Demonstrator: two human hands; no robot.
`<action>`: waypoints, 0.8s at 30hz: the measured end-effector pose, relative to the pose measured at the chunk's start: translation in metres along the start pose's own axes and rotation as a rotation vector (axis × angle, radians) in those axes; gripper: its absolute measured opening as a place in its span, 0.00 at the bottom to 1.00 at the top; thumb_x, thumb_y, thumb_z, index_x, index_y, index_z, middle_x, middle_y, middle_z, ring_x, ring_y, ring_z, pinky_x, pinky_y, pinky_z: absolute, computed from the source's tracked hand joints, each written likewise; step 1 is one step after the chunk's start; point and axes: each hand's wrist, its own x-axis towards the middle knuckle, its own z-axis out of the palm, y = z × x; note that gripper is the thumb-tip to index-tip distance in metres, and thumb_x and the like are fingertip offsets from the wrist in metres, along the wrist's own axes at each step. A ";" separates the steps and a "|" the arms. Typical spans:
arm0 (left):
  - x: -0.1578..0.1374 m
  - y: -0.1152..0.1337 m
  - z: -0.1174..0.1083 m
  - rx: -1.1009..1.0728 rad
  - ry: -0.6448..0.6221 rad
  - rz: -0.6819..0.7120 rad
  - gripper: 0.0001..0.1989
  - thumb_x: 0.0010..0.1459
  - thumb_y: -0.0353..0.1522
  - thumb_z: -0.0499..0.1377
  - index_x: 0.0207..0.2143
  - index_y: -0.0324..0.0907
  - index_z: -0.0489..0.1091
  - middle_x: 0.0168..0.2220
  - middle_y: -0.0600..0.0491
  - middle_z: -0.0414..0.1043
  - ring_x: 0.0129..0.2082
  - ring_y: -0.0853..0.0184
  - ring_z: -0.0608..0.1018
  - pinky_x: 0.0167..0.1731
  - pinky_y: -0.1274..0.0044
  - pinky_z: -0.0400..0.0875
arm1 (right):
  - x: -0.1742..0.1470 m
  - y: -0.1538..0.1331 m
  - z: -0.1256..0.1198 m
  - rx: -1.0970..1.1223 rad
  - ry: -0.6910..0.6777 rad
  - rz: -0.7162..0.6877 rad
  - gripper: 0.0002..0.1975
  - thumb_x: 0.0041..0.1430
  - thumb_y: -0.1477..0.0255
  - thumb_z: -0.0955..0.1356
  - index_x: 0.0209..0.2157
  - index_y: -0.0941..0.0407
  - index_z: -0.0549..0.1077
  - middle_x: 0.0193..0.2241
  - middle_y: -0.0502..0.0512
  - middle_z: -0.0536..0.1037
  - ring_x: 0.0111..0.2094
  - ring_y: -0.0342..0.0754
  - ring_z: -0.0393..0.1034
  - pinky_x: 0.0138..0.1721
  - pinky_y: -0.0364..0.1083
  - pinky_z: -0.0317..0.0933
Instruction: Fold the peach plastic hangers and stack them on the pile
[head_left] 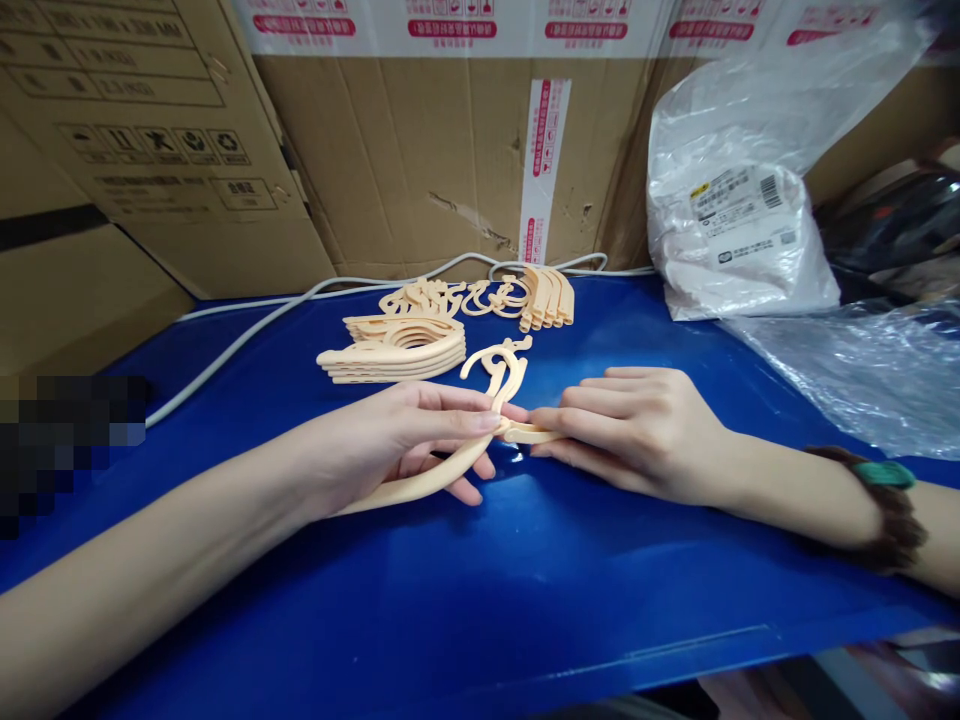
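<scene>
My left hand (pixel 427 430) pinches a beige plastic clothes hanger (pixel 442 475) near its centre joint, thumb on top. One hanger arm curves back under my left wrist, and the curved hook points away from me. My right hand (pixel 637 430) grips a short beige hanger arm (pixel 523 433), whose end meets the joint by my left thumb. Whether the two are locked together I cannot tell. Just beyond the hook lie one or more loose beige pieces (pixel 517 345), partly overlapped by it.
On the blue tabletop (pixel 525 600) lie a stack of hanger parts (pixel 397 350), loose hooks (pixel 424 297) and a row of arm pieces (pixel 551 298). A white cable (pixel 255 330) runs behind. Cardboard boxes (pixel 420 160) wall the back; a plastic bag (pixel 735 220) stands at right.
</scene>
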 end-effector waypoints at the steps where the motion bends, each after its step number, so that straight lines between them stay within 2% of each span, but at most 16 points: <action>1: 0.000 0.000 0.000 0.004 -0.001 0.003 0.09 0.60 0.30 0.63 0.42 0.46 0.80 0.27 0.53 0.77 0.27 0.73 0.78 0.28 0.84 0.79 | 0.000 0.000 0.000 -0.003 0.007 -0.009 0.14 0.69 0.67 0.62 0.39 0.58 0.77 0.25 0.50 0.76 0.23 0.43 0.64 0.26 0.45 0.53; 7: 0.001 0.000 0.001 0.042 0.008 0.018 0.08 0.59 0.29 0.63 0.41 0.43 0.80 0.26 0.53 0.76 0.26 0.72 0.77 0.27 0.84 0.78 | 0.000 0.001 0.000 -0.036 0.017 -0.049 0.14 0.70 0.67 0.61 0.43 0.58 0.76 0.24 0.49 0.76 0.24 0.42 0.65 0.25 0.46 0.53; 13: 0.000 0.001 0.001 0.074 0.016 -0.001 0.09 0.60 0.28 0.61 0.42 0.42 0.79 0.25 0.53 0.75 0.24 0.74 0.76 0.27 0.85 0.78 | -0.001 0.000 0.001 -0.084 0.062 -0.082 0.14 0.70 0.66 0.61 0.39 0.58 0.76 0.23 0.48 0.75 0.22 0.41 0.65 0.24 0.45 0.53; 24: 0.003 -0.001 0.006 0.074 0.056 0.037 0.09 0.61 0.28 0.61 0.42 0.40 0.79 0.24 0.54 0.76 0.21 0.75 0.76 0.22 0.87 0.75 | 0.001 -0.003 -0.001 -0.003 0.004 -0.030 0.17 0.70 0.67 0.60 0.37 0.59 0.78 0.25 0.49 0.76 0.21 0.41 0.65 0.26 0.44 0.57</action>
